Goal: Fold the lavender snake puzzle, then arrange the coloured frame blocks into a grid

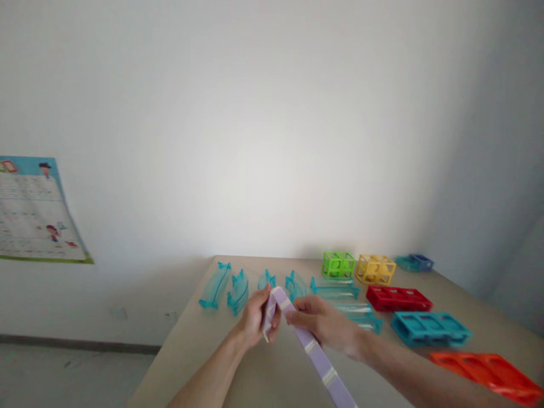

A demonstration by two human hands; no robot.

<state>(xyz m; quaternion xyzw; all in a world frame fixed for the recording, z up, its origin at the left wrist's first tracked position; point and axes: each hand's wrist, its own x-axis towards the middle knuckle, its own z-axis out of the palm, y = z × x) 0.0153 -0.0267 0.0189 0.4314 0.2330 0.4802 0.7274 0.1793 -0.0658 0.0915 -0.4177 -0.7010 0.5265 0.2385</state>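
Note:
Both hands hold a long lavender strip [318,356] with pale cross bands, above the near part of the table. The strip bends sharply at its upper end, and its long part runs down to the right, out of the picture. My left hand [255,318] is closed around the short bent-down end. Just right of the bend, my right hand [315,318] pinches the long part between thumb and fingers. Behind the hands stand curved clear-blue track-like pieces [239,292]; the right hand partly covers a straight clear-blue piece [359,316].
More clear-blue pieces [216,285] lie on the beige table [191,351]. Towards the right are a green frame block [338,265], a yellow one [375,268], and red [398,298], teal [430,328] and orange [487,374] frames. A wall rises behind; a poster [38,209] hangs left.

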